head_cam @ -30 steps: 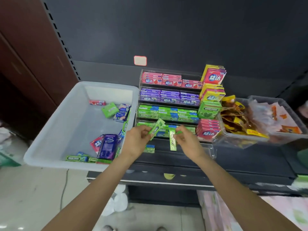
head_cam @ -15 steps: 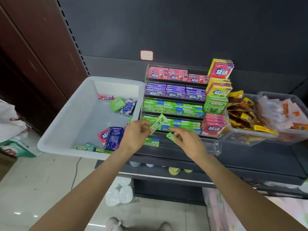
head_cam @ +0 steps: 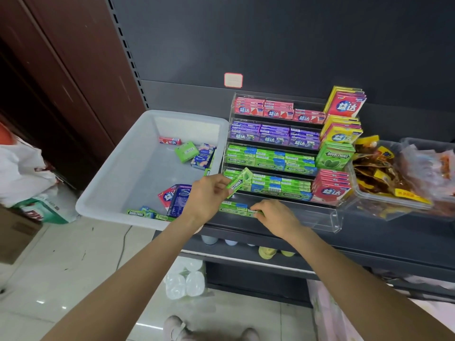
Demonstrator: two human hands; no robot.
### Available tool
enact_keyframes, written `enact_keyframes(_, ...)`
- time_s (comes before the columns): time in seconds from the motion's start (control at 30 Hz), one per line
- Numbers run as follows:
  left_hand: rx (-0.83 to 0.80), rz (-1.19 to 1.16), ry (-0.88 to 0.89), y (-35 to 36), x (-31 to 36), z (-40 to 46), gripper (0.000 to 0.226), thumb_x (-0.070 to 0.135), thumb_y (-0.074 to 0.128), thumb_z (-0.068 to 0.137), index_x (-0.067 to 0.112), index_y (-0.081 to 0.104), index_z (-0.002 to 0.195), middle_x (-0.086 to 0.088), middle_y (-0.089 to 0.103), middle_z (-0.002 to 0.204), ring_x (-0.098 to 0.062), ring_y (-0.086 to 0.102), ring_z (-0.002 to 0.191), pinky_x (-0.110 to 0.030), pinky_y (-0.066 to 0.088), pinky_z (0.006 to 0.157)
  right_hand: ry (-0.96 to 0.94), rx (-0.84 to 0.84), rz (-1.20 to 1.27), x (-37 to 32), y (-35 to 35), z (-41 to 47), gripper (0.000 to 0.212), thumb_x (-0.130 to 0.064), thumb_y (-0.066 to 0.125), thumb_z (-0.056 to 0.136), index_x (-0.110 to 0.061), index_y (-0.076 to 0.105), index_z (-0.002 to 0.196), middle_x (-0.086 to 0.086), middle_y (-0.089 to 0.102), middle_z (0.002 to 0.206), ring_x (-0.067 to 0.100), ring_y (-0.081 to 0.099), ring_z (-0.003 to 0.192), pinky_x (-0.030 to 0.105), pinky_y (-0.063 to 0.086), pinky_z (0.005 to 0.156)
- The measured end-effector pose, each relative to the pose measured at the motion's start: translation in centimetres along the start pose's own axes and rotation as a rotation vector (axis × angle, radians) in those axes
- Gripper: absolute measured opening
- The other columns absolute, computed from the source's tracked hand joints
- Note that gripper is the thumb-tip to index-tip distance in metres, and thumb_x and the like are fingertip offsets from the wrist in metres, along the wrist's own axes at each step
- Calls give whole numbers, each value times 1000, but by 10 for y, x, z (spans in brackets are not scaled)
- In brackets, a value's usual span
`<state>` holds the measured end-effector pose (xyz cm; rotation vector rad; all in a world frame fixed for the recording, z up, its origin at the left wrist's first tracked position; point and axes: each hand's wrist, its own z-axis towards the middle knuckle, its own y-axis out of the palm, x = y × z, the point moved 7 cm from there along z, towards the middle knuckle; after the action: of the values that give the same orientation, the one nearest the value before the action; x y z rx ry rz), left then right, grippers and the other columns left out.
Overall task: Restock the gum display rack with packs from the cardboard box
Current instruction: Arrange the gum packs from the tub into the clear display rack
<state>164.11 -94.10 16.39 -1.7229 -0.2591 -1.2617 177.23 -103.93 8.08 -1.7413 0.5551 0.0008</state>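
Note:
A clear acrylic gum rack [head_cam: 331,219] stands on the dark shelf, its tiers filled with pink, purple and green packs. My left hand [head_cam: 205,196] grips a green Doublemint pack [head_cam: 240,181], tilted, in front of the fourth tier. My right hand [head_cam: 273,216] pinches another green pack [head_cam: 254,212] and lays it flat in the lowest tier beside the green packs [head_cam: 232,207] lying there. To the left is a white plastic bin [head_cam: 118,188] with several loose gum packs [head_cam: 176,199].
A clear tub of snack packets [head_cam: 384,183] sits right of the rack, with a second tub behind it. Taller gum boxes [head_cam: 333,157] stack at the rack's right end. White bags [head_cam: 29,173] lie on the tiled floor at left. Below is a lower shelf.
My right hand has turned its green pack from upright to flat and lowered it into the bottom tier. My left hand stays in place with its pack. The camera has shifted left.

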Motion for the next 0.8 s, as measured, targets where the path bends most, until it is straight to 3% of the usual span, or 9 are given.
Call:
enact_keyframes(0.13,-27,26,2,4,2,1,25,13,65,86,6,66,110,-3,63,92,-9,56,81,2,40,63,29,-26,56,3,-1,-2,36,-19,46,97,-22,51,133,4,56,130,24,53,117,39,46,93)
enact_keyframes(0.23,-66,43,5,10,5,2,25,12,64,87,6,65,111,-1,60,91,-11,57,83,-3,41,64,32,60,232,5,-15,-7,35,-19,51,96,-18,54,131,2,59,128,18,56,115,34,46,95)
enact_keyframes(0.33,-143,84,20,21,10,1,26,11,63,88,6,64,113,-1,58,91,-11,55,83,-3,41,64,63,223,612,10,-40,-20,36,-15,56,93,-19,55,128,-4,64,113,12,61,105,16,46,84)
enact_keyframes(0.43,-228,134,36,38,15,0,25,12,62,89,8,65,114,-5,61,95,-12,55,84,-12,42,73,52,252,835,12,-56,-32,41,-16,61,90,-29,52,127,-14,57,100,6,62,93,6,44,71)
enact_keyframes(0.6,-218,177,78,60,20,4,25,8,59,89,8,65,113,-7,65,108,-15,59,93,-11,39,78,55,320,719,30,-61,-37,15,-11,65,86,-21,70,97,-9,61,80,9,60,75,23,50,76)
enact_keyframes(0.7,-202,289,88,71,5,4,31,5,56,90,8,60,121,-9,57,122,-20,57,109,-12,36,90,139,377,644,49,-53,-38,14,-9,65,86,-15,70,97,-4,65,88,8,59,76,19,48,75)
enact_keyframes(0.8,-283,480,82,85,-18,-3,40,5,52,91,11,53,130,-7,49,134,-23,48,123,-26,35,105,194,383,556,59,-39,-37,14,-9,64,87,-12,70,100,3,69,94,12,61,80,19,48,77)
